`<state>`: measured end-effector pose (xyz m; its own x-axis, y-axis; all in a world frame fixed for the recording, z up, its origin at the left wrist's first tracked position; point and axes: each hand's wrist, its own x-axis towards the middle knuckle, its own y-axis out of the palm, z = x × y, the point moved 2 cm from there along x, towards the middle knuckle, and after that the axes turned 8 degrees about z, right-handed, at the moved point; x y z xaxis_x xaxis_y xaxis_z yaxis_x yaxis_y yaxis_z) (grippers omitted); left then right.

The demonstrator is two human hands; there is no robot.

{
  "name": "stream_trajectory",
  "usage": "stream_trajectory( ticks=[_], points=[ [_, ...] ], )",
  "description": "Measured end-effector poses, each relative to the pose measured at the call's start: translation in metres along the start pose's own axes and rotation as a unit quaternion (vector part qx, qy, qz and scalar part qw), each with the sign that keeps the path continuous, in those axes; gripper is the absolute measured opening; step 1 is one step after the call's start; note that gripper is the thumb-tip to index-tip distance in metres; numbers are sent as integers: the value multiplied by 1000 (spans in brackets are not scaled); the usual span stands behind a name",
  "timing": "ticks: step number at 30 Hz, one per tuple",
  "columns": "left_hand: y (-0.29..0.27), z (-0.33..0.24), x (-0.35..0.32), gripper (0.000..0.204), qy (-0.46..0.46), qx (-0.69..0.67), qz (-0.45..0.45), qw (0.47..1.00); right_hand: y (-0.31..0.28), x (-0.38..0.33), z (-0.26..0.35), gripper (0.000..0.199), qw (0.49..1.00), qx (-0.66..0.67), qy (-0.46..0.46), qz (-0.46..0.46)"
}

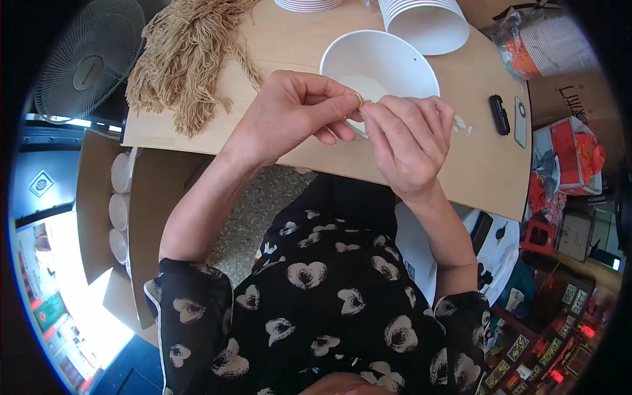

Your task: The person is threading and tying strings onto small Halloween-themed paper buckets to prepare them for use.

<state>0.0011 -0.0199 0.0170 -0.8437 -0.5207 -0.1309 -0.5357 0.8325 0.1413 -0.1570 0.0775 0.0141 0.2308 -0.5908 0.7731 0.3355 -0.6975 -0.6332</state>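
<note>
1. A thin pale string [356, 113] is pinched between both hands, just in front of the white paper bowl [378, 62].
2. The left hand [289, 112] clamps it thumb to forefinger; the right hand [408, 141] pinches it likewise, apparently to keep it taut.
3. Left of the grip lies a tan yarn bundle [187, 56].
4. Far right sits a red-and-white box [569, 155].

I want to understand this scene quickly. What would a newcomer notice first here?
First, the left hand and right hand meet at their fingertips over the round white paper bowl at the middle of the pale wooden table, pinching something small that I cannot identify. Next, the bundle of tan fringed yarn lies at the table's left end.
</note>
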Motion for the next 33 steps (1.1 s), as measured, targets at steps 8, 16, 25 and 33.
stream_trajectory(
  ticks=[8,16,25,33],
  points=[
    [4,3,1,23,23,-30,-31,999,-1,-1,-2,21,996,56,75,14],
    [8,6,1,14,54,24,-76,995,1,-1,1,21,992,79,92,33],
    [15,14,2,11,168,108,-110,974,-4,10,-3,13,943,223,194,150],
    [14,12,3,9,188,114,-104,970,-5,13,-10,4,857,372,301,190]
  ],
)
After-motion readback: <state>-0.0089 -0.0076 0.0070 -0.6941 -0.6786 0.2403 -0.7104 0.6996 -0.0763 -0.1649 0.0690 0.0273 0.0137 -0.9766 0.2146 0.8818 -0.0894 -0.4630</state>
